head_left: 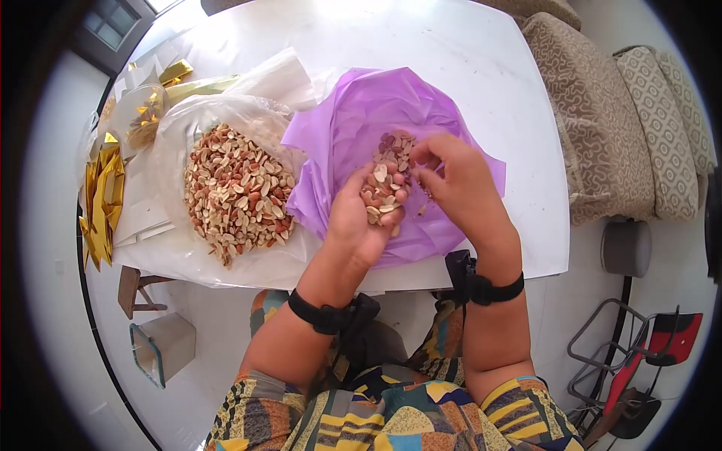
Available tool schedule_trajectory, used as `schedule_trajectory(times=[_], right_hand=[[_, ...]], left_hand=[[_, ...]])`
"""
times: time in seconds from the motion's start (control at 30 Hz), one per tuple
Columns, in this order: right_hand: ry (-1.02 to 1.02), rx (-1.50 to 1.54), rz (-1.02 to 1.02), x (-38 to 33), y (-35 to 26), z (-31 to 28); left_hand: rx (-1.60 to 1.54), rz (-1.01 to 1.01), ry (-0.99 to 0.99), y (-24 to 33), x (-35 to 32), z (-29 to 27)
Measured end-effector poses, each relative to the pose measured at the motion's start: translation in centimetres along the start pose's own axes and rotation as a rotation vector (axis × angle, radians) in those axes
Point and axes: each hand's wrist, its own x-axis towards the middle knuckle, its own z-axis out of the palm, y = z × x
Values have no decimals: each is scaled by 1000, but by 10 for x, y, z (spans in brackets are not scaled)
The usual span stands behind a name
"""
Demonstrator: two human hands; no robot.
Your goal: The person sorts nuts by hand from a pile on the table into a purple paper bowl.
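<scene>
My left hand (pixel 352 222) is cupped, palm up, around a small heap of peanuts (pixel 381 192), some pale and split, some with reddish skin. Beside it my right hand (pixel 460 180) has its thumb and fingers drawn together in a pinch; whatever may be between the fingertips is too small to make out. Both hands are over a spread-out purple plastic bag (pixel 320 131). Within that bag, just beyond my left hand, lie dark reddish bits and pale pieces (pixel 398 144). Left of the purple bag, a large pile of shelled peanuts (pixel 237 197) rests on a clear plastic bag (pixel 201 111).
The white table (pixel 519 150) carries gold foil packaging (pixel 104 199), a clear container (pixel 141 120) and white sheets (pixel 274 79) on its left side. A patterned sofa (pixel 602 128) borders the right. On the floor are a bin (pixel 167 349), a wooden stool (pixel 134 293) and a red-and-black folding chair (pixel 673 338).
</scene>
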Motion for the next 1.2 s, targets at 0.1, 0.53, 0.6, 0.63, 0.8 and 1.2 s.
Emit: schedule_trajectory(times=[0.1,0.53,0.6,0.63,0.8,1.2], right_hand=[[-72,-164,5,-4,11,8],[-193,-291,83,-3,17,18],[-190,-245,152,-2,18,18],[-188,-196,220,-1,19,18],[17,-280,10,2,14,18],[-113,-247,-36,0,19,24]], left_hand=[[-28,12,-3,-1,2,-3],[-73,4,-23,2,1,-5],[-63,10,-15,2,1,-3],[-51,18,-4,2,0,-3],[-78,23,7,4,-1,-3],[-51,36,5,5,-2,-4]])
